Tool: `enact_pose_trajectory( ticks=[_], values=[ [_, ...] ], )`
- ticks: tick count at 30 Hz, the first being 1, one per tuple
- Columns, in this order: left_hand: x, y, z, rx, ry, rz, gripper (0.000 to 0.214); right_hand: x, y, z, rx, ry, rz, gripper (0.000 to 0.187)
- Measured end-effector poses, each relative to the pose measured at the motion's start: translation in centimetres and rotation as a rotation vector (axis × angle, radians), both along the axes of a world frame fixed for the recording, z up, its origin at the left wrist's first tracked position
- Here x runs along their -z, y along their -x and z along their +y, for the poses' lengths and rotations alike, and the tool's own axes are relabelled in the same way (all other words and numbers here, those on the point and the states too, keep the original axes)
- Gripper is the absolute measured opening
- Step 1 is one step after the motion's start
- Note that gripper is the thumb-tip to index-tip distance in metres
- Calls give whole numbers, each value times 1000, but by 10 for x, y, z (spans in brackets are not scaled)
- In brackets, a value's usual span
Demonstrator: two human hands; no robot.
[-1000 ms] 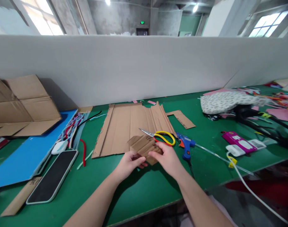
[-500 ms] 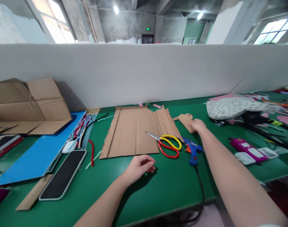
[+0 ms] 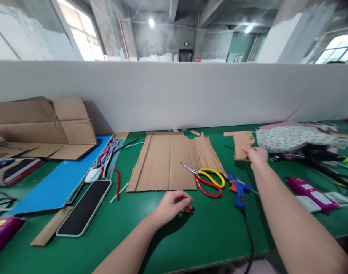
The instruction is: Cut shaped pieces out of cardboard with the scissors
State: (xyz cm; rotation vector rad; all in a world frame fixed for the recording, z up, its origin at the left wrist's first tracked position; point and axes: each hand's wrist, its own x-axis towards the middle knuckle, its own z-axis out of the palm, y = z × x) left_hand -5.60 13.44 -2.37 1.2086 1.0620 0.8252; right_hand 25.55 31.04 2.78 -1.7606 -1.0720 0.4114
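My right hand (image 3: 259,156) pinches the near right edge of a small cardboard piece (image 3: 241,145) that has a thin strip sticking out to the left and dark writing on it. It appears held slightly off the green table. My left hand (image 3: 174,205) rests on the table with loosely curled fingers, a gap by the thumb and nothing in it. Just beyond it lies a larger cardboard sheet (image 3: 159,163). Scissors (image 3: 211,182) with one yellow and one red handle lie partly over that sheet. A blue glue gun (image 3: 239,188) is between the scissors and my right forearm.
To the left are a phone (image 3: 84,209), a blue board (image 3: 58,186), pipe cleaners (image 3: 107,154) and a folded cardboard box (image 3: 74,127). A spotted cloth (image 3: 294,139) and a purple packet (image 3: 312,193) lie right. A white partition (image 3: 174,95) stands behind the table.
My right hand has brought the small cardboard piece up and turned it, so its strip now points left at the top. My left hand stays put. The view has tilted slightly.
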Motion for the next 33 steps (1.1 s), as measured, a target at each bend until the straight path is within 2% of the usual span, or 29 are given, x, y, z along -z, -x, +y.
enact_pose_trajectory(
  ticks=[4, 7, 9, 11, 14, 16, 18, 20, 22, 26, 33],
  values=[
    [-4, 4, 2, -21, -13, -43, 38, -19, 45, -37, -134, -114, 360, 23],
    [-10, 8, 2, -54, -7, -148, 41, -16, 93, -85, -355, -121, 536, 29],
    [-12, 11, 2, -117, -12, -248, 47, -8, 124, -116, -502, -62, 613, 35],
    [-12, 14, 4, -203, -29, -344, 51, 1, 150, -139, -692, 62, 758, 36],
    [-8, 17, 8, -313, -32, -430, 45, 13, 174, -156, -793, 155, 855, 41],
    [-6, 20, 12, -390, -14, -445, 41, 16, 177, -158, -794, 152, 855, 45],
    [-6, 23, 14, -468, -19, -442, 37, 16, 172, -156, -732, 135, 862, 47],
    [-7, 26, 14, -509, -51, -420, 34, 13, 161, -154, -640, 121, 863, 50],
    [-8, 30, 13, -517, -79, -386, 31, 11, 151, -153, -613, 124, 845, 53],
    [-12, 35, 10, -527, -104, -328, 32, 13, 146, -158, -690, 184, 831, 55],
    [-16, 36, 7, -565, -105, -275, 35, 18, 164, -169, -725, 219, 871, 55]
  ],
)
